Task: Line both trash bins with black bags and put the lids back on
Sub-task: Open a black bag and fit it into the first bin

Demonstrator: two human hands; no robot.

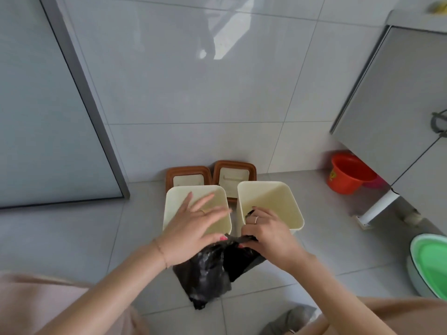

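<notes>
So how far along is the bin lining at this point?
Early. Done: both lids are off, leaning against the wall. In hand: the right hand grips a black bag, left hand spread at its mouth. Left: both bins are unlined, lids still to refit.

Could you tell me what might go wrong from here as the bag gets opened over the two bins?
1. The black bag is bunched between both hands; the right hand pinches its top edge while the left hand has straight fingers, so the thin film may tear or slip.
2. Both bins stand close together and unlined; tugging could tip one.
3. The lids lean against the wall behind and might get knocked over.
</notes>
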